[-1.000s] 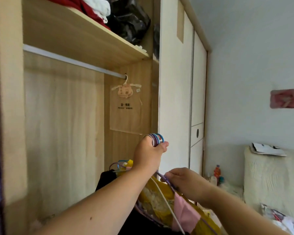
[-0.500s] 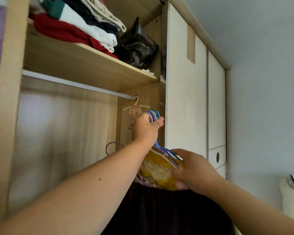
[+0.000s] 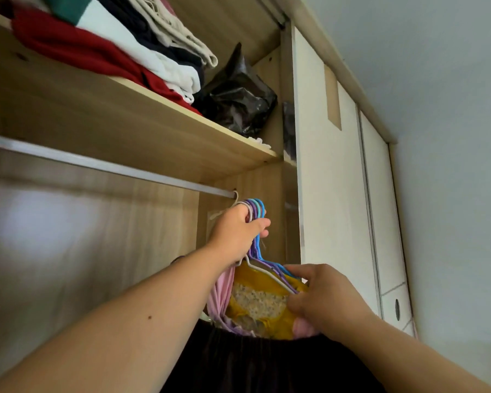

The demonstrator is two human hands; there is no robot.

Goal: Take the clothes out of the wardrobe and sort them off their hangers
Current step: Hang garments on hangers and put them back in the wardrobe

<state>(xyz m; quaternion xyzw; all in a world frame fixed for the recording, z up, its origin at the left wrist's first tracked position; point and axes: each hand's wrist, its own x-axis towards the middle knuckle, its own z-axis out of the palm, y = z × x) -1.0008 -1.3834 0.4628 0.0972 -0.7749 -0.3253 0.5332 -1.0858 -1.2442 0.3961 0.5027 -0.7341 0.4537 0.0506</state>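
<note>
The left hand is gripping a bunch of hanger hooks just under the rail's right end, fingers curling round them and half hiding a pale item hanging behind. The right hand is pinching the yellow garment. A dark garment below is running off the bottom edge.

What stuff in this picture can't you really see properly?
All in the head view:
How many hangers there are: the left hand grips the bunched hooks and covers some.
What clothes the yellow garment and pink garment are: the right hand and the dark fabric below hide most.
What the dark fabric is: the bottom edge cuts it off.
What's inside the black bag on the shelf: it isn't see-through.
</note>
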